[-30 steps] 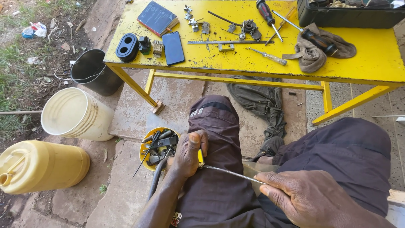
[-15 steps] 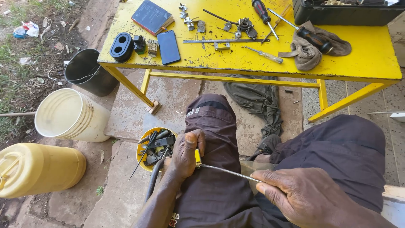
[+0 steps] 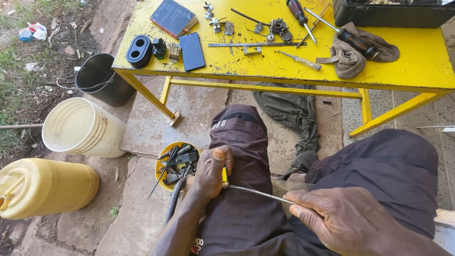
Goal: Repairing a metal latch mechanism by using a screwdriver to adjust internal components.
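A: Outdoor slab, yellow bench (image 3: 393,71) ahead. Where's the rod (image 3: 258,193)?

B: Across the thigh. Left hand (image 3: 211,173) fisted on its yellow end, right hand (image 3: 343,220) pinching the other.

A: Risk?

B: Thin rod, may bend or slip onto leg.

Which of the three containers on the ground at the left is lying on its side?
The yellow jerrycan, nearest the bottom left corner. The cream bucket and black bucket both have their open mouths showing.
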